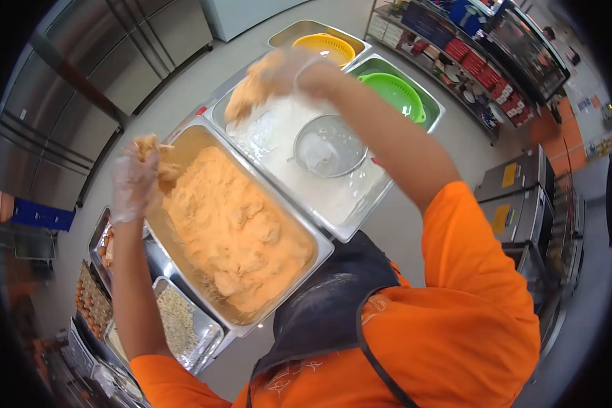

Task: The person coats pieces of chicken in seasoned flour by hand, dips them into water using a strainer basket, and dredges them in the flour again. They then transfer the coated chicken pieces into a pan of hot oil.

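Note:
In a clear glove, my left hand [134, 182] grips a flour-coated chicken piece [151, 146] over the left corner of a deep metal pan. Orange breading flour [234, 224] fills that pan [318, 246], with lumpy coated pieces partly buried in it. My right hand [294, 71], also gloved and smeared by motion, is closed round another coated chicken piece [247, 98]. It is raised over the far end of the neighbouring metal pan [347, 234], which holds white flour [272, 139]. A round metal sieve [330, 146] lies in the white flour.
Beyond are metal pans with a yellow basket [325, 47] and a green basket [394, 95]. At lower left are a tray of pale crumbs [177, 316] and eggs in a carton [92, 299]. Steel cabinets [68, 122] line the left; a stocked shelf [449, 61] stands behind.

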`<move>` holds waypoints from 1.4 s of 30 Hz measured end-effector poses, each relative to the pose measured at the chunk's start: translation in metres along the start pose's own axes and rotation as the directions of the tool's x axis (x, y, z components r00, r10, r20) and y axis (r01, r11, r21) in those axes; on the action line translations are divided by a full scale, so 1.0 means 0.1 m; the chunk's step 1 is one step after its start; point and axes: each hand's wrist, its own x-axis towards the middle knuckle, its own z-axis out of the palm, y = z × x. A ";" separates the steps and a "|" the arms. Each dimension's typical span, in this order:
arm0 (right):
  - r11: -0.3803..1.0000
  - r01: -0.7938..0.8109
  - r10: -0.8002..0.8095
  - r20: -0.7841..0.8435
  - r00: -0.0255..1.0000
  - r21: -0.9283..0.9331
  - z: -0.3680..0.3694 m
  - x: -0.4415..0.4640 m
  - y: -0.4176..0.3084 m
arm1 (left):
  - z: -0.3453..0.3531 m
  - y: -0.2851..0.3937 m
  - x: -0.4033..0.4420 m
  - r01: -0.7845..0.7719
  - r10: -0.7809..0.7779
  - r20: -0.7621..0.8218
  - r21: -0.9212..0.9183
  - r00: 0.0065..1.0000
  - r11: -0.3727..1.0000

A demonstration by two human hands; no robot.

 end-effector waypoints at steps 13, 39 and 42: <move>0.927 -0.315 0.329 0.039 0.944 -0.205 -0.31 0.87 3.47 | 2.14 1.91 2.32 -0.180 0.174 0.053 0.155 0.983 0.971; 0.890 0.372 -0.065 0.736 0.674 -0.262 2.83 0.07 -0.70 | 1.43 -1.31 -1.10 0.233 -0.458 0.607 0.415 0.649 0.880; 0.946 -0.100 0.259 0.535 0.804 -0.308 3.68 -0.33 -0.79 | 1.87 -1.57 -0.97 0.498 -0.525 0.472 0.194 0.708 0.845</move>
